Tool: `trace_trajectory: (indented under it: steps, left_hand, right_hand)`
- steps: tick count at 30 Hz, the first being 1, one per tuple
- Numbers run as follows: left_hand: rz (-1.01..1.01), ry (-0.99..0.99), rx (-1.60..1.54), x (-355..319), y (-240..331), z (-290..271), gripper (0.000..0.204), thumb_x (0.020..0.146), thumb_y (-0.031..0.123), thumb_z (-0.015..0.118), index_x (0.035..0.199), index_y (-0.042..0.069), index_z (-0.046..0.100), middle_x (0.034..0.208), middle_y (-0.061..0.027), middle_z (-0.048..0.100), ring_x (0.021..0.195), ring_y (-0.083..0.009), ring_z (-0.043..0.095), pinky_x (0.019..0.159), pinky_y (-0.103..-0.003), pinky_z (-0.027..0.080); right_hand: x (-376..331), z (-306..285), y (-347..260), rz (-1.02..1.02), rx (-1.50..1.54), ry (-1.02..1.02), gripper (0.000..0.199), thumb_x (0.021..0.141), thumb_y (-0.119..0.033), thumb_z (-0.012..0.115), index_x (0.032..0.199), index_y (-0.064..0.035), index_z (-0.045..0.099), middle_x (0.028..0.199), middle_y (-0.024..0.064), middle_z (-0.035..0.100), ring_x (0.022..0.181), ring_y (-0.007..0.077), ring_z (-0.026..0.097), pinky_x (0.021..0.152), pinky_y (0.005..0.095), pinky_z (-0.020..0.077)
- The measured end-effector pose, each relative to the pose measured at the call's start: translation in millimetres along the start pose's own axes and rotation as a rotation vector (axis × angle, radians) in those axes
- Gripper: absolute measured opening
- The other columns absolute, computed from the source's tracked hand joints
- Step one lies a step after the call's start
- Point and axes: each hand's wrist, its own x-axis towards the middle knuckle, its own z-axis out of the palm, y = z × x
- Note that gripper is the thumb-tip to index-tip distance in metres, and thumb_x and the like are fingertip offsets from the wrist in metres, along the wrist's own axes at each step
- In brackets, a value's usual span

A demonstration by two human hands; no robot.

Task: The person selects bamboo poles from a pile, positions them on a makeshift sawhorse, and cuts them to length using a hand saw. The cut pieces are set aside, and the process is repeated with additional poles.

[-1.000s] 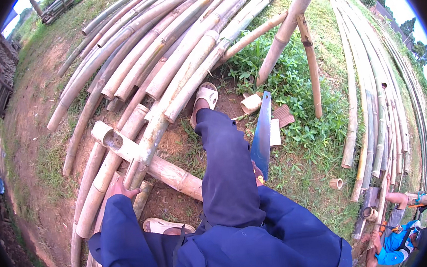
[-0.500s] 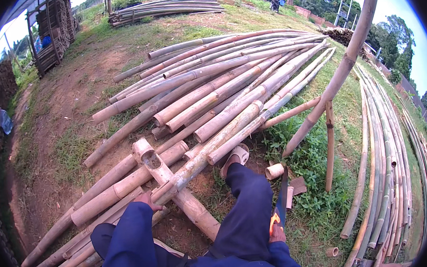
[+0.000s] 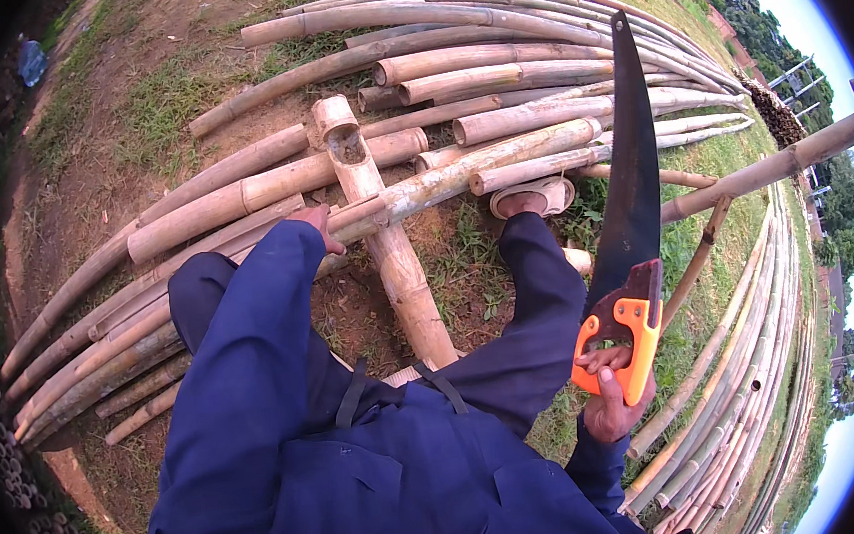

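Note:
My right hand [image 3: 615, 393] is closed round the orange handle of a handsaw [image 3: 624, 161]. The saw is raised to the right of my leg, its dark blade pointing up and away from me. On the left, my left hand [image 3: 318, 227] grips a bamboo pole [image 3: 421, 193], though my sleeve hides part of the grip. This pole lies across a thick bamboo crosspiece [image 3: 403, 279], which has an opening cut near its far end. My sandalled foot [image 3: 530, 199] is beside the pole, right of the crosspiece.
Many bamboo poles [image 3: 491, 56] are piled ahead. A slanting bamboo post [image 3: 771, 178] with a thin prop [image 3: 697, 256] stands to the right. Beyond it lies another long bamboo stack [image 3: 737, 383]. More poles [image 3: 120, 377] extend at my left, and a short bamboo offcut [image 3: 577, 260] lies near my foot.
My right hand has lifted the handsaw from low beside my leg to a raised position in front. The view has tilted down and turned; my left hand stays on the pole.

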Motion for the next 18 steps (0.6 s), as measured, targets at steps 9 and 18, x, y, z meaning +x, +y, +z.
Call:
trace_trajectory:
  steps: [9,18]
  left_hand:
    - [0.021,-0.038,0.052,2.5,0.9,1.0,0.085,0.067,0.053,0.088,0.129,0.001,0.062,0.114,-0.0244,0.073,0.109,-0.0409,0.071,0.095,-0.049,0.056]
    - [-0.016,-0.085,0.054,-4.6,8.4,-9.5,0.089,0.067,0.056,0.088,0.133,0.002,0.061,0.114,-0.0236,0.074,0.109,-0.0414,0.071,0.096,-0.049,0.056]
  right_hand:
    - [13.2,97.6,134.4,0.335,-0.158,-0.361,0.023,0.097,-0.006,0.072,0.117,0.005,0.069,0.082,0.0026,0.067,0.065,0.0094,0.06,0.061,0.026,0.0496]
    - [2.3,96.6,163.9,0.229,-0.259,-0.474,0.017,0.093,-0.007,0.076,0.104,0.0028,0.069,0.072,0.0049,0.065,0.064,0.0114,0.061,0.061,0.0308,0.0498]
